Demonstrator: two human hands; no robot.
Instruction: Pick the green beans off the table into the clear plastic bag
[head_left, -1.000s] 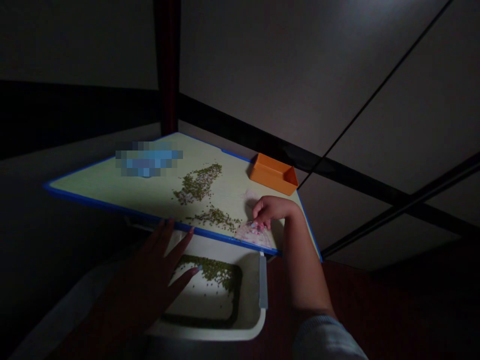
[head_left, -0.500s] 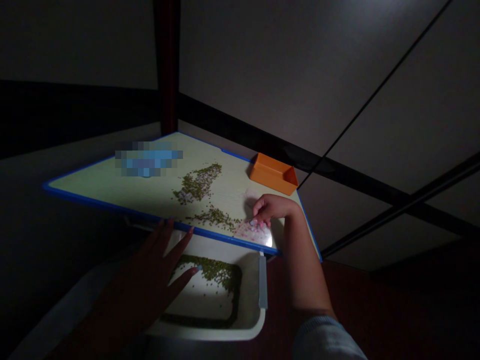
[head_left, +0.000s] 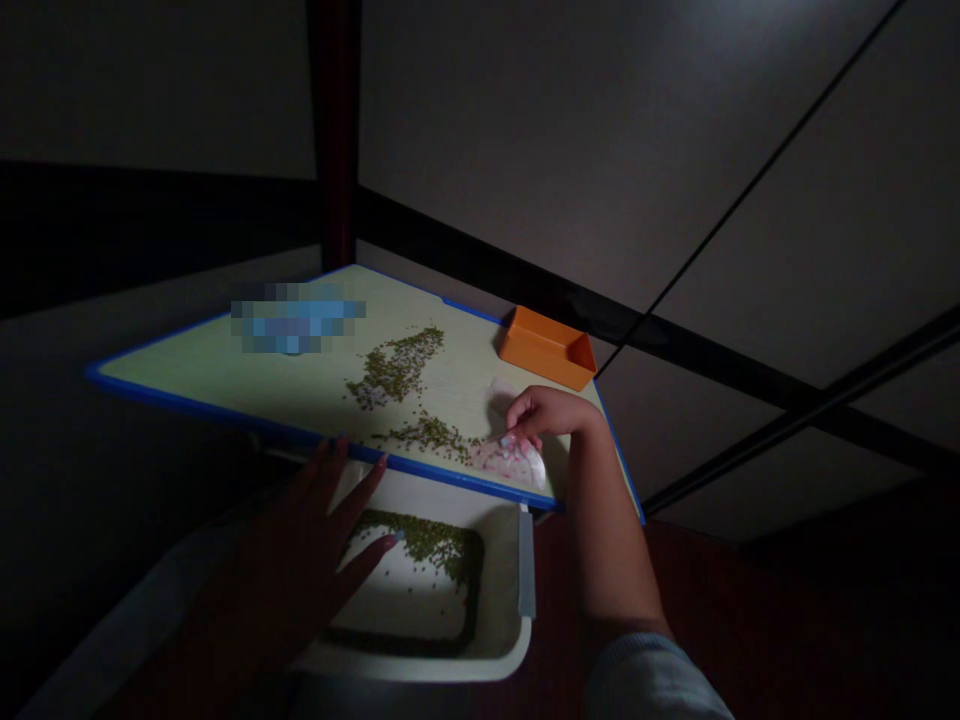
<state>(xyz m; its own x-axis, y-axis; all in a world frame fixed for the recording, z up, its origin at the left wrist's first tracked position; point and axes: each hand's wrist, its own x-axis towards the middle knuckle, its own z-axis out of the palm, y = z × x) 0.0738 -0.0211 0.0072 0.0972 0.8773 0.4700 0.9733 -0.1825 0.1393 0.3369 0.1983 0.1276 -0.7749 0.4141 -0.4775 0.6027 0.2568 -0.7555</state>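
My right hand (head_left: 536,415) is closed in a pinch low over the board (head_left: 247,385), which is pale with a blue rim. In its fingers is a thin, see-through piece with pink marks (head_left: 517,462); its exact kind is unclear. Small green beans (head_left: 431,435) lie just left of that piece, and a larger patch of beans (head_left: 397,365) spreads farther back. My left hand (head_left: 307,540), in deep shadow, has its fingers spread. Its fingertips reach the board's near edge and over a white basin (head_left: 502,640) holding more green beans (head_left: 431,545).
An orange open box (head_left: 547,345) stands at the board's back right edge. A blurred-out blue item (head_left: 296,320) sits on the board's left part. Behind the board rise panelled walls (head_left: 600,150) and a dark red post (head_left: 335,130). The light is dim.
The pink-marked piece has tilted slightly under my right fingers, and its bright glare has faded. My left hand stays in place.
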